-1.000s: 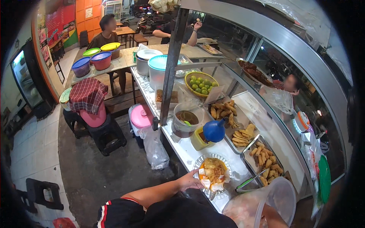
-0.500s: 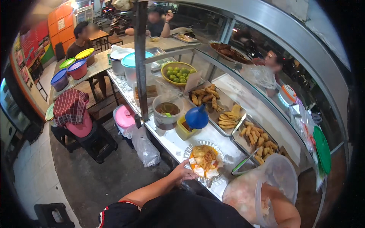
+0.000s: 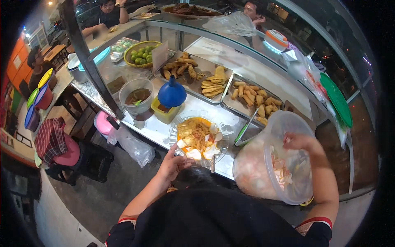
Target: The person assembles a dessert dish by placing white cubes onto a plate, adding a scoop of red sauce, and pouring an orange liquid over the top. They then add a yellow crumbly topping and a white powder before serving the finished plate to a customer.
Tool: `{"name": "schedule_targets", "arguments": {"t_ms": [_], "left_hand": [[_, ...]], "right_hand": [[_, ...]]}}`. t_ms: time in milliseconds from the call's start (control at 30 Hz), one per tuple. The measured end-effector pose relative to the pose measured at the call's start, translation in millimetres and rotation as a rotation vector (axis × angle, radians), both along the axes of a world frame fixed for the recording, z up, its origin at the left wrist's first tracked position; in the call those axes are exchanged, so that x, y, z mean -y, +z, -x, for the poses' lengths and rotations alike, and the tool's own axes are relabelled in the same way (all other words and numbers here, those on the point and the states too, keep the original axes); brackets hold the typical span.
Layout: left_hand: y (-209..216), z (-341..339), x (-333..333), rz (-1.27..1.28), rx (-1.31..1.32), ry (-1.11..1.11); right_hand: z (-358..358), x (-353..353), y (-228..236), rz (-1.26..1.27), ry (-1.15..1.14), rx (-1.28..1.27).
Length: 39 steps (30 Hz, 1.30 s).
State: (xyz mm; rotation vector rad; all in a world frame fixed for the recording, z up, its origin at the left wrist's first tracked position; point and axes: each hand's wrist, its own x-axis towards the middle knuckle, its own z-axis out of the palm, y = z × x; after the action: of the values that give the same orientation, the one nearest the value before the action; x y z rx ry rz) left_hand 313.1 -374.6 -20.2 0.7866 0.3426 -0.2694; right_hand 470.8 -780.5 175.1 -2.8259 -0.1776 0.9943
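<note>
My left hand (image 3: pixel 173 165) grips the near left rim of a clear fluted plate (image 3: pixel 175 128) on the counter. On the plate lies food (image 3: pixel 197 138) in orange sauce, with shredded topping and pale cracker pieces along its near and right edges. My right hand (image 3: pixel 299 141) is at the mouth of a large, tilted clear plastic tub (image 3: pixel 269 164), its fingers drawn together. Whether anything is between them I cannot make out. Pale and pinkish crackers (image 3: pixel 282 175) lie inside the tub. Tongs with a green grip (image 3: pixel 241 133) rest between plate and tub.
Beyond the plate stand a yellow container (image 3: pixel 164 112) with a blue funnel (image 3: pixel 172 94) and a tub of dark liquid (image 3: pixel 137 99). Trays of fried snacks (image 3: pixel 251 96) and a basket of limes (image 3: pixel 142 55) sit behind glass. A metal post (image 3: pixel 91 61) rises at left. People sit beyond.
My right hand has risen from deep inside the tub to its mouth. The whole view has shifted, so the counter appears further left and higher. My left hand stays on the plate.
</note>
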Motion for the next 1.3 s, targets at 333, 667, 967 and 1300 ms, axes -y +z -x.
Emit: {"name": "schedule_targets", "arguments": {"t_ms": [333, 667, 967, 1300], "left_hand": [[48, 1, -22, -0.060, -0.029, -0.151], [80, -10, -48, -0.047, 0.029, -0.387], [91, -15, -44, -0.015, 0.020, -0.377], [90, -6, -27, 0.015, 0.072, -0.271]], "right_hand": [[39, -155, 100, -0.478, 0.195, 0.475], [68, -270, -16, -0.284, 0.616, 0.571], [66, -221, 52, -0.415, 0.389, 0.727], [-17, -3, -63, 0.168, 0.239, 0.118]]}}
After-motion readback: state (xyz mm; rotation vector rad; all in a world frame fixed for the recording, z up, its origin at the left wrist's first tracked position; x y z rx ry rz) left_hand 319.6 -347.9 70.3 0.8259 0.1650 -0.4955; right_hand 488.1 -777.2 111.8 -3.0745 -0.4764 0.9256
